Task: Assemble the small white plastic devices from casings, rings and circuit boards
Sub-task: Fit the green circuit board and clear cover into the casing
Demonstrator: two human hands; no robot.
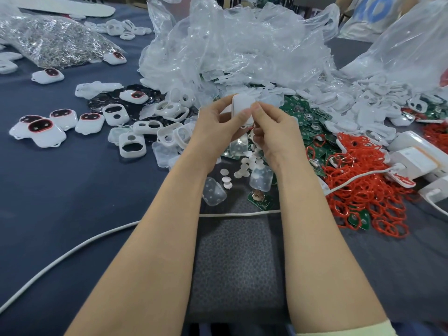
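Both hands hold one small white casing (242, 107) upright above the table's middle. My left hand (213, 124) grips its left side with thumb and fingers. Against its right edge my right hand (274, 132) pinches with the fingertips. Below the hands lie small white round buttons (242, 166) and clear covers (260, 178). Green circuit boards (308, 117) are heaped to the right, beside a pile of red rings (363, 185). Empty white casings (132, 146) lie to the left. Several assembled devices with dark red-rimmed windows (41, 132) sit further left.
A big heap of crumpled clear plastic bags (230, 44) fills the back. A bag of shiny metal parts (53, 40) lies at the back left. White chargers (417, 161) sit at the right, and a white cable (72, 251) crosses the dark blue table.
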